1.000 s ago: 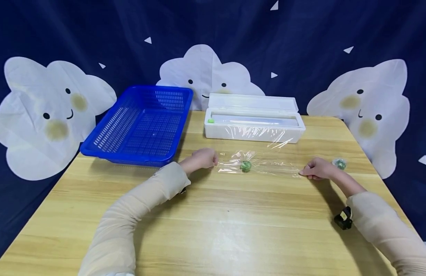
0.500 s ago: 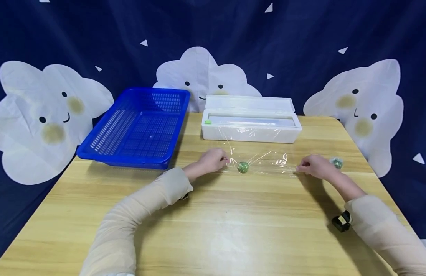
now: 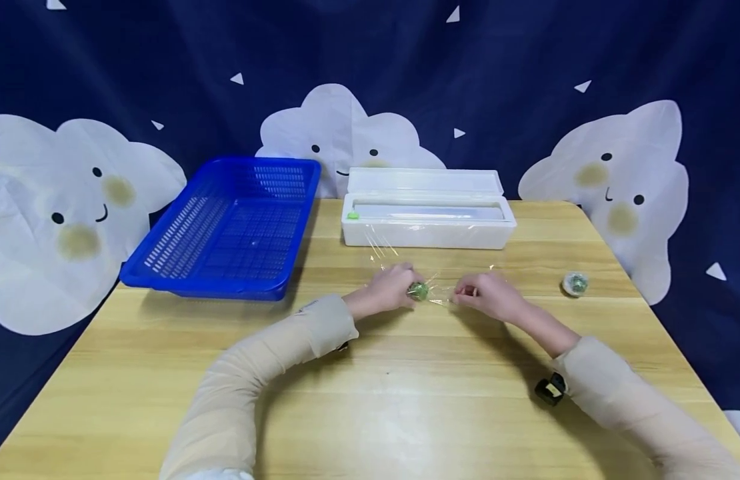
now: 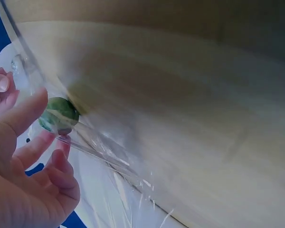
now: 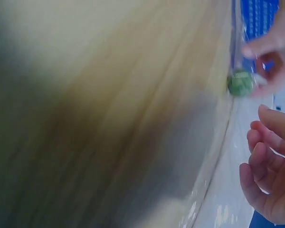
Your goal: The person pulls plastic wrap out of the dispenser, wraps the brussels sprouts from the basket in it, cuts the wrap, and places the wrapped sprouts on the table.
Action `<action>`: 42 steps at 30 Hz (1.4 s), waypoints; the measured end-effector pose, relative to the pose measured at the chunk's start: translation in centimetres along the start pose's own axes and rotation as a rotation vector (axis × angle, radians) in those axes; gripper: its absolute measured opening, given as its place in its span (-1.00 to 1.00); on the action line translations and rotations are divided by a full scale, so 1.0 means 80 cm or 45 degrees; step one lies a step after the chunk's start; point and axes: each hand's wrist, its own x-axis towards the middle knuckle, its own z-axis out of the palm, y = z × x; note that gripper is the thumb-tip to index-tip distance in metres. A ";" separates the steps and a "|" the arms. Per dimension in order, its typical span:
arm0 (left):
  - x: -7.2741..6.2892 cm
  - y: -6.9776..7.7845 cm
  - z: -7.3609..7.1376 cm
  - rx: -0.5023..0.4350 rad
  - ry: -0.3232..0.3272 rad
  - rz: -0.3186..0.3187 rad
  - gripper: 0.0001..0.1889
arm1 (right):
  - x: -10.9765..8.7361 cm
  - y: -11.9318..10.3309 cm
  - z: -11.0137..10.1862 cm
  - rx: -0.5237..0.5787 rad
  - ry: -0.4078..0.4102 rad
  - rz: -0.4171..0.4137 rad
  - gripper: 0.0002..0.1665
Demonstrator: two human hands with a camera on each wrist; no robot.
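- The left hand (image 3: pixel 395 288) pinches the green ball (image 3: pixel 418 291), its thumb (image 4: pixel 28 111) on one side and fingertips on the other, the gap no wider than the ball.
- The green ball sits between these fingers (image 4: pixel 35 148), on the side that faces the right hand (image 3: pixel 489 293), with clear film (image 3: pixel 440 300) around it.
- The right hand's fingers (image 5: pixel 259 159) are loosely curled, the thumb near the forefinger with a small gap; I cannot tell whether they have hold of the film.
- Between the two hands' fingers, which are near each other but apart, a short stretch of the film shows in shiny creases.
- More film, in bright streaks, lies beyond the left hand's fingers, toward the white box (image 3: pixel 429 235).
- The box lies beyond the fingers of both hands, its lid (image 3: pixel 425 181) raised at the back and a green tab (image 3: pixel 353 216) at its left end.
- A second green ball (image 3: pixel 575 284), wrapped in film, rests on the tabletop (image 3: pixel 370 407), well apart from the right hand's fingers, to their right.
- The blue basket (image 3: pixel 217 285) stands to the left of the left hand's fingers and beyond them.
- Behind everything, farthest from the fingers, hangs a dark blue cloth (image 3: pixel 394 47) with white clouds.
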 end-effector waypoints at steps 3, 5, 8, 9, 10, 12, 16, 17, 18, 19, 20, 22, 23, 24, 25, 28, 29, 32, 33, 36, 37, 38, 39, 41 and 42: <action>0.005 -0.001 0.000 -0.025 0.018 -0.032 -0.64 | 0.011 -0.012 0.009 -0.008 0.004 -0.023 -0.79; 0.009 -0.002 0.000 -0.067 0.021 -0.046 -0.72 | 0.018 -0.019 0.014 -0.005 0.010 -0.052 -0.70; 0.016 -0.006 -0.004 -0.162 -0.017 -0.072 -0.76 | 0.026 -0.025 0.021 -0.022 0.036 -0.115 -0.62; 0.018 -0.008 -0.005 -0.204 -0.042 -0.079 -0.75 | 0.028 -0.026 0.024 -0.026 0.046 -0.136 -0.60; 0.022 -0.012 -0.005 -0.246 -0.065 -0.087 -0.75 | 0.030 -0.027 0.026 -0.040 0.063 -0.155 -0.59; 0.030 -0.019 -0.006 -0.322 -0.130 -0.112 -0.75 | 0.033 -0.027 0.030 -0.073 0.094 -0.189 -0.58; 0.043 -0.041 0.005 -0.354 -0.143 -0.067 -0.79 | 0.039 -0.029 0.036 -0.127 0.124 -0.211 -0.59; 0.047 -0.045 0.007 -0.359 -0.160 -0.057 -0.81 | 0.040 -0.029 0.037 -0.140 0.128 -0.210 -0.59; 0.053 -0.052 0.012 -0.359 -0.173 -0.049 -0.81 | 0.041 -0.028 0.038 -0.148 0.129 -0.202 -0.60; 0.054 -0.054 0.013 -0.354 -0.176 -0.033 -0.83 | 0.042 -0.028 0.039 -0.159 0.131 -0.190 -0.59; 0.058 -0.057 0.015 -0.373 -0.188 -0.028 -0.84 | 0.043 -0.027 0.039 -0.163 0.130 -0.178 -0.58; 0.064 -0.062 0.015 -0.414 -0.219 -0.014 -0.84 | 0.047 -0.026 0.040 -0.171 0.123 -0.150 -0.57; 0.056 -0.050 0.003 -0.399 -0.241 -0.041 -0.82 | 0.048 -0.025 0.041 -0.177 0.120 -0.138 -0.56; 0.053 -0.048 0.000 -0.381 -0.233 -0.030 -0.80 | 0.050 -0.025 0.041 -0.181 0.115 -0.123 -0.55; 0.047 -0.042 -0.007 -0.370 -0.220 -0.015 -0.79 | 0.052 -0.025 0.040 -0.187 0.109 -0.110 -0.54; 0.036 -0.036 -0.014 -0.339 -0.196 -0.037 -0.73 | 0.059 -0.025 0.038 -0.143 0.083 -0.077 -0.55; 0.033 -0.035 -0.015 -0.323 -0.188 -0.050 -0.72 | 0.063 -0.025 0.038 -0.124 0.072 -0.065 -0.56; 0.028 -0.035 -0.016 -0.294 -0.135 -0.101 -0.68 | 0.073 -0.027 0.034 -0.078 0.023 -0.039 -0.61; 0.027 -0.035 -0.016 -0.297 -0.104 -0.115 -0.65 | 0.077 -0.027 0.032 -0.080 0.003 -0.027 -0.62; 0.027 -0.038 -0.017 -0.252 0.032 -0.123 -0.57 | 0.084 -0.024 0.029 -0.139 -0.050 0.021 -0.62; 0.026 -0.038 -0.017 -0.217 0.086 -0.116 -0.54 | 0.085 -0.023 0.029 -0.157 -0.066 0.036 -0.62; 0.026 -0.039 -0.018 -0.174 0.135 -0.115 -0.53 | 0.086 -0.021 0.030 -0.174 -0.079 0.049 -0.61; 0.026 -0.039 -0.019 -0.135 0.174 -0.118 -0.52 | 0.087 -0.020 0.030 -0.186 -0.087 0.056 -0.60; 0.024 -0.039 -0.021 -0.019 0.244 -0.123 -0.55 | 0.088 -0.018 0.031 -0.205 -0.096 0.077 -0.58; 0.023 -0.037 -0.023 0.028 0.271 -0.132 -0.58 | 0.090 -0.018 0.032 -0.208 -0.100 0.083 -0.57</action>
